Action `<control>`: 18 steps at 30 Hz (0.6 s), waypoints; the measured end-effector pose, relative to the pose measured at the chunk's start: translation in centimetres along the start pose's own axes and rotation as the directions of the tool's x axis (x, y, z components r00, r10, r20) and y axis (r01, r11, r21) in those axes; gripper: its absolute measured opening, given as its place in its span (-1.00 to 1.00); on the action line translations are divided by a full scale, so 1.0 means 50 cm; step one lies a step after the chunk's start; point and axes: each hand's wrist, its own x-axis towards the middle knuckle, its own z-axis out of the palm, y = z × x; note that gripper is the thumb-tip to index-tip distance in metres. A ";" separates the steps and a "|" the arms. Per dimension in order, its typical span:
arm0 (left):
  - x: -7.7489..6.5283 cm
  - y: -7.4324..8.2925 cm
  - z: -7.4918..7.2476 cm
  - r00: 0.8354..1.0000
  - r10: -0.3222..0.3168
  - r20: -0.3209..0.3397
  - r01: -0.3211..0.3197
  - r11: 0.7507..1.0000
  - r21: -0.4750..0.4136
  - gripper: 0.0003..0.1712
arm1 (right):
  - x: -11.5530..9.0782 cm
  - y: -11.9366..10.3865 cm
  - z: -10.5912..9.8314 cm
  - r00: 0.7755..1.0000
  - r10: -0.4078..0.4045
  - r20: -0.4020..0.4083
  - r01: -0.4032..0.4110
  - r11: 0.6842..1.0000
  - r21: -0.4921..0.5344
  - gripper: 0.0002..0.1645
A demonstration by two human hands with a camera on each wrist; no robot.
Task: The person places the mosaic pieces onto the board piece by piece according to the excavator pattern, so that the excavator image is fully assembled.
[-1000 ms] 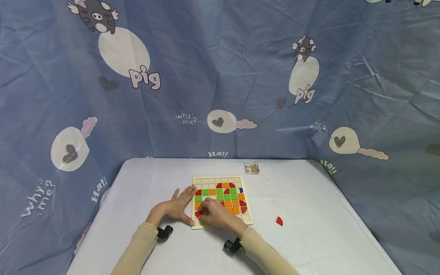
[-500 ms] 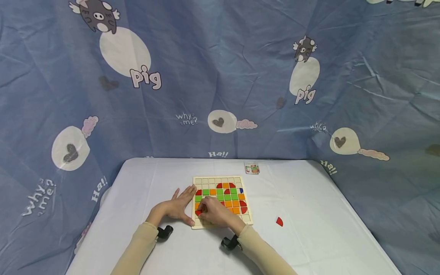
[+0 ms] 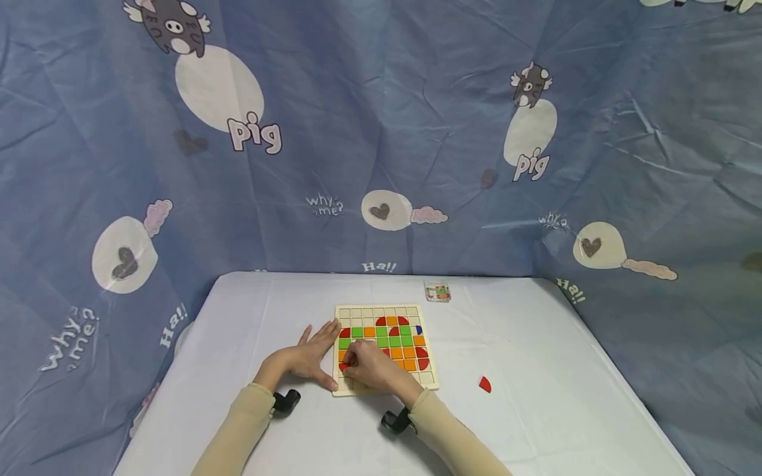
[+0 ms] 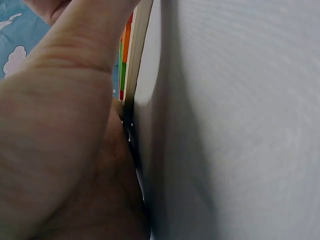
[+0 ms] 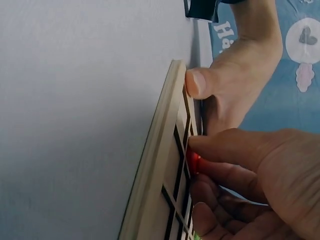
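A wooden grid board (image 3: pixel 427 378) lies on the table, its cells partly filled with red, orange, green and blue pieces. My left hand (image 3: pixel 309 357) rests spread against its left edge, thumb (image 5: pixel 199 82) on the near corner. Near the lower left cells, my right hand (image 3: pixel 374 367) pinches a red piece (image 5: pixel 192 160) between thumb and forefinger, at the board's surface. Part of that piece and several cells are hidden behind the right hand. The left wrist view shows mostly the left hand (image 4: pixel 55 130) and the board's side (image 4: pixel 136 55).
A loose red quarter-circle piece (image 3: pixel 485 384) lies on the white table (image 3: pixel 536 357), right of the board. Beyond the board's far right corner stands a small clear box (image 3: pixel 437 291) with coloured pieces in it. A blue patterned cloth (image 3: pixel 333 132) hangs behind.
My right wrist has shifted slightly left, while its fingers stay at the same red piece, less of which shows. The left hand keeps its place on the board's edge.
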 end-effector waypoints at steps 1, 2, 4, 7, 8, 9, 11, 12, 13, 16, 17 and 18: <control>-0.001 0.000 -0.001 1.000 0.003 -0.001 -0.003 1.000 -0.001 0.55 | 0.001 -0.001 -0.001 1.000 0.000 0.003 0.000 1.000 -0.002 -0.88; 0.000 -0.002 -0.002 1.000 0.004 -0.002 -0.004 1.000 0.000 0.55 | 0.001 -0.003 -0.003 1.000 0.000 0.006 0.000 1.000 0.000 -0.87; -0.001 -0.003 -0.002 1.000 0.004 0.004 -0.004 1.000 0.007 0.55 | 0.000 -0.003 -0.005 1.000 -0.002 0.011 0.002 1.000 0.007 -0.86; -0.003 -0.001 -0.003 1.000 0.015 0.004 -0.015 1.000 0.009 0.55 | -0.009 0.006 -0.010 1.000 -0.007 0.016 0.006 0.999 0.044 -0.82; -0.003 -0.001 -0.003 1.000 0.012 0.005 -0.012 1.000 0.016 0.56 | -0.014 0.010 -0.015 1.000 -0.007 0.016 0.006 0.998 0.060 -0.81; -0.003 -0.001 -0.003 1.000 0.007 0.007 -0.008 1.000 0.023 0.57 | -0.022 0.014 -0.022 1.000 -0.006 0.017 0.005 0.997 0.082 -0.81; -0.002 -0.002 -0.003 1.000 0.003 0.001 -0.003 1.000 0.022 0.58 | -0.041 0.027 -0.039 1.000 -0.004 0.015 0.002 0.994 0.110 -0.79; -0.001 -0.002 -0.002 1.000 -0.005 0.002 0.005 1.000 0.027 0.58 | -0.053 0.035 -0.049 1.000 -0.004 0.010 0.002 0.993 0.115 -0.78; 0.000 -0.003 -0.001 1.000 -0.010 0.000 0.010 1.000 0.025 0.59 | -0.067 0.045 -0.061 1.000 0.000 0.005 -0.001 0.993 0.119 -0.78; 0.004 -0.003 0.000 1.000 -0.029 0.003 0.029 0.999 0.021 0.61 | -0.114 0.084 -0.096 1.000 0.013 -0.018 -0.011 0.995 0.103 -0.74; 0.005 -0.003 0.001 1.000 -0.029 0.001 0.029 0.999 0.016 0.61 | -0.133 0.099 -0.109 0.999 0.026 -0.022 -0.024 0.994 0.107 -0.74; 0.005 -0.003 0.002 0.999 -0.034 0.004 0.034 0.999 0.019 0.61 | -0.151 0.115 -0.121 0.999 0.037 -0.033 -0.034 0.993 0.109 -0.73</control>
